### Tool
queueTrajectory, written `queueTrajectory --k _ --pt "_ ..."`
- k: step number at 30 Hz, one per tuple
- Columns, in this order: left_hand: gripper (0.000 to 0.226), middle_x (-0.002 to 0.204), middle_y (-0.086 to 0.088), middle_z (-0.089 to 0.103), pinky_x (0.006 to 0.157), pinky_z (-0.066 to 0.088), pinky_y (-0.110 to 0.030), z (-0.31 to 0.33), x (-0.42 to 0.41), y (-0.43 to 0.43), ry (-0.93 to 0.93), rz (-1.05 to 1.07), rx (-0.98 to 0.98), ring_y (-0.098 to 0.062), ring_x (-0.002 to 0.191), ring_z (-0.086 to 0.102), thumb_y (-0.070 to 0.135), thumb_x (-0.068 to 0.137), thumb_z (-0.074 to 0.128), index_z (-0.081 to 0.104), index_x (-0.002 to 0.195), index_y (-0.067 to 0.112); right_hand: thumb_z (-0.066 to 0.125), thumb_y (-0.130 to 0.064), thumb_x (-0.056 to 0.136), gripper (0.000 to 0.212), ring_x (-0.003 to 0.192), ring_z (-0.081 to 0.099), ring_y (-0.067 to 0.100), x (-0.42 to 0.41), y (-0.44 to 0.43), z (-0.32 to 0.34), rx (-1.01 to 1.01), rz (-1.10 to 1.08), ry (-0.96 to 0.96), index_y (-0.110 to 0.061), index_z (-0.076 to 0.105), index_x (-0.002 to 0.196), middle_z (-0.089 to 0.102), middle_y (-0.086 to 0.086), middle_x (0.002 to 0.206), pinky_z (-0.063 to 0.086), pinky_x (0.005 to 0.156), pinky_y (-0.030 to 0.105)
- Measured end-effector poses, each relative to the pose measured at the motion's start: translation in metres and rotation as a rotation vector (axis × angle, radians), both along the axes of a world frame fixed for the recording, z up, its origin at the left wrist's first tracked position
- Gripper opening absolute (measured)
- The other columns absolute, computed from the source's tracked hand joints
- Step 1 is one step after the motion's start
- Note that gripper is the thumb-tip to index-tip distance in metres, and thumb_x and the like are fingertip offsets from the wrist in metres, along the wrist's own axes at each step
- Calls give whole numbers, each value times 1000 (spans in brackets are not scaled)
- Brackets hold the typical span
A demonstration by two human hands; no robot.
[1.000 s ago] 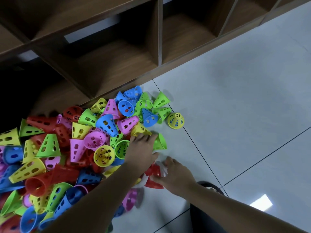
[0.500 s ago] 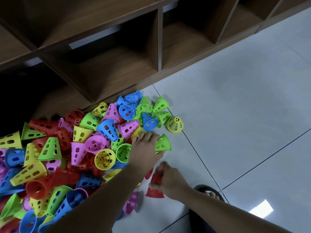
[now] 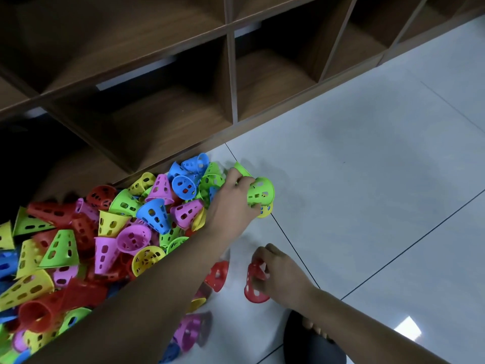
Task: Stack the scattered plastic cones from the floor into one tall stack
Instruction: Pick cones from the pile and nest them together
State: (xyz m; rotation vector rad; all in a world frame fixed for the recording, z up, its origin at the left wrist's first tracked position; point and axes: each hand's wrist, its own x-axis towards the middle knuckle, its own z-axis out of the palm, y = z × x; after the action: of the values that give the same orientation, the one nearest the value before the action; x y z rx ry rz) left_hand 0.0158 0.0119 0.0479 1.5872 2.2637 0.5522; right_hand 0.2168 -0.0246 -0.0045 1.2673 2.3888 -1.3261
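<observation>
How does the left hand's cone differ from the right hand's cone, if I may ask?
The left hand grips a green cone; the right hand grips a red cone. The green cone is at the far edge of the pile, the red cone nearer the person. Both have perforated walls.

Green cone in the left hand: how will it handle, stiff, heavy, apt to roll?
Probably light: the green cone has thin walls full of holes. Likely stiff: its rim looks round though the left hand grips it. On its side on the glossy floor, the tapered body may roll in a curve.
</observation>
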Motion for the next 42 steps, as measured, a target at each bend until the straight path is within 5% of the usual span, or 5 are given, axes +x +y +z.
queueTrajectory --k 6,12,18,33,42 --pt "61 133 -1 39 82 54 -33 1 12 21 33 -84 -113 -26 97 67 20 80 86 62 136 19 72 -40 80 28 75 63 8 18 1 11 -55 -40 32 -34 56 102 67 -16 95 57 70 36" --pt "64 141 -1 38 82 51 -33 -13 18 19 -19 -112 -160 -25 112 64 11 84 79 56 144 21 84 -18 78 29 71 64 9 29 36 57 117 -303 249 -29 64 97 64 -24 85 44 62 13" --pt "74 148 3 43 88 56 -38 -20 9 2 -122 -85 -156 -24 116 66 19 84 86 49 148 27 87 -18 81 33 76 64 14 6 76 78 295 -434 403 -26 64 103 65 -17 88 50 64 22" --pt "57 132 -3 58 99 56 -41 -17 -45 -54 -24 59 -134 -25 121 60 33 89 76 60 143 20 81 -35 84 34 87 65 13 -35 132 27 379 -85 210 -32 58 108 61 -16 103 54 69 36" --pt "64 163 -1 37 112 47 -41 -18 -36 -44 27 85 -289 -25 142 45 36 102 62 40 161 25 75 -42 85 31 91 65 22 -55 144 14 392 145 53 -27 61 108 60 -7 104 55 70 36"
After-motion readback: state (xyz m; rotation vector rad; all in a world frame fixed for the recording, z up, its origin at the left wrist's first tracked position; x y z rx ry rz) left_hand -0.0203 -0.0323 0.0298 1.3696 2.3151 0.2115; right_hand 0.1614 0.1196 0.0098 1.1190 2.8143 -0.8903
